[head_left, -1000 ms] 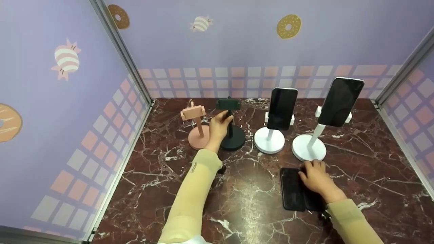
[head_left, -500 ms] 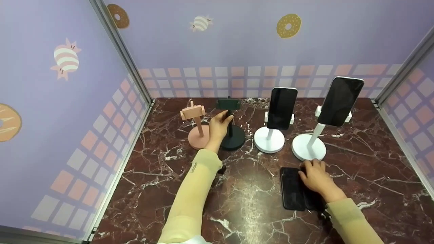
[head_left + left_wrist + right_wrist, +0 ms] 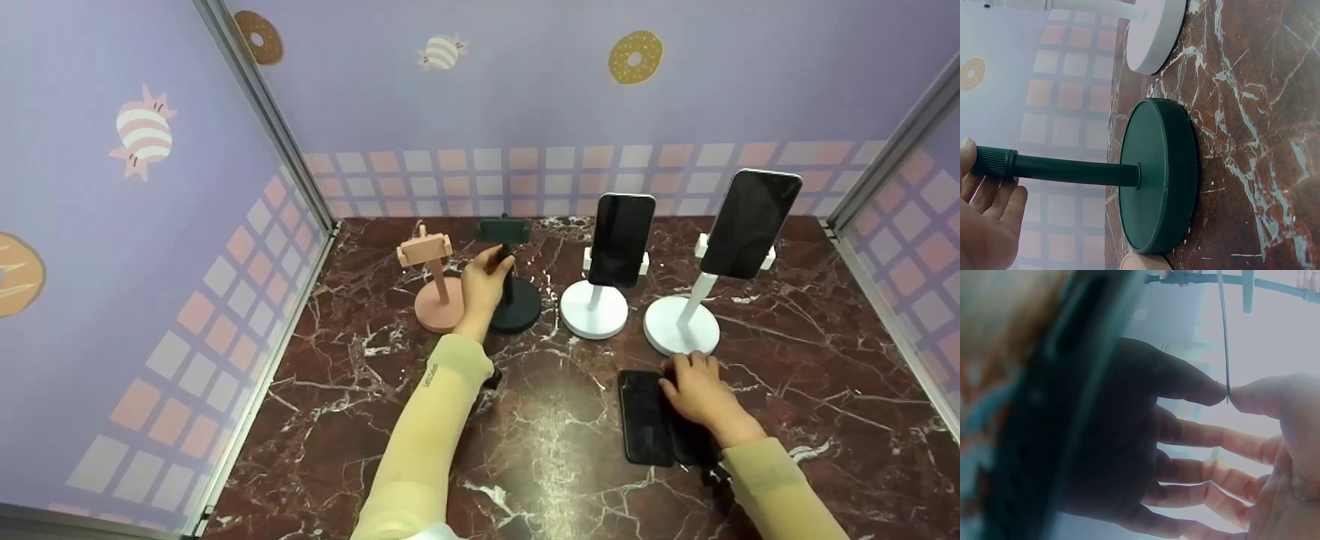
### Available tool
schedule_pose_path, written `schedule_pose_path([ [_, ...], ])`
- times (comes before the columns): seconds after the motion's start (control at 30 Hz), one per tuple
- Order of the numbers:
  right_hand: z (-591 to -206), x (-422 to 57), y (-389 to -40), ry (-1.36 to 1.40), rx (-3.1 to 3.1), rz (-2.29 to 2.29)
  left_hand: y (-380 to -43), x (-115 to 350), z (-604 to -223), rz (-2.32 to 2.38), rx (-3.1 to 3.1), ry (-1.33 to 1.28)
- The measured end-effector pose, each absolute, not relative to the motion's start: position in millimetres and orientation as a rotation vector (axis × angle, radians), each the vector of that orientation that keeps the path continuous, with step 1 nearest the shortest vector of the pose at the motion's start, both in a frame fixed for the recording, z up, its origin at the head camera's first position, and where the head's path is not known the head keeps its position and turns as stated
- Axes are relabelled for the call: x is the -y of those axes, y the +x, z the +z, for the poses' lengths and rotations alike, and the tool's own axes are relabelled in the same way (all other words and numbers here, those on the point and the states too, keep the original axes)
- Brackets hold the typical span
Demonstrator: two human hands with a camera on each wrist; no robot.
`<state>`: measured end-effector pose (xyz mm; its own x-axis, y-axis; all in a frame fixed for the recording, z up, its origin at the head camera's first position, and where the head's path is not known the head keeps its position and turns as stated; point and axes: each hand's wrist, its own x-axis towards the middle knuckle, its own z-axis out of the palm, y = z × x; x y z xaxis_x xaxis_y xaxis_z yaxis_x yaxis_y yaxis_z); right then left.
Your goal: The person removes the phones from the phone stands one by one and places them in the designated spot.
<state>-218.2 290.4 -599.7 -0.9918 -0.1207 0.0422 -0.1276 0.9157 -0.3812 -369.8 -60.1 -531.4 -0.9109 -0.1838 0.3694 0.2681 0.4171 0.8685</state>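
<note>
My left hand pinches the ribbed collar at the top of the pole of a dark green phone stand. In the left wrist view the thumb and fingertips meet that collar, above the stand's round base. The stand's holder sits above my fingers with no phone in it. My right hand rests on a black phone lying on the table. The right wrist view shows the fingertips touching a glossy surface, with the hand mirrored in it. A second black phone lies alongside.
A pink phone stand stands left of the green one. To the right, two white stands hold upright phones; the farther phone leans. Patterned walls enclose the marbled table behind and at the sides.
</note>
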Motion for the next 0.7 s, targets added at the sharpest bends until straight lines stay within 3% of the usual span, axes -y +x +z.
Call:
schedule_pose_path([
  [0.7,-591,-292,-219,0.214,2.997,0.6,-354,58,-535,-1.597,2.138,0.093],
])
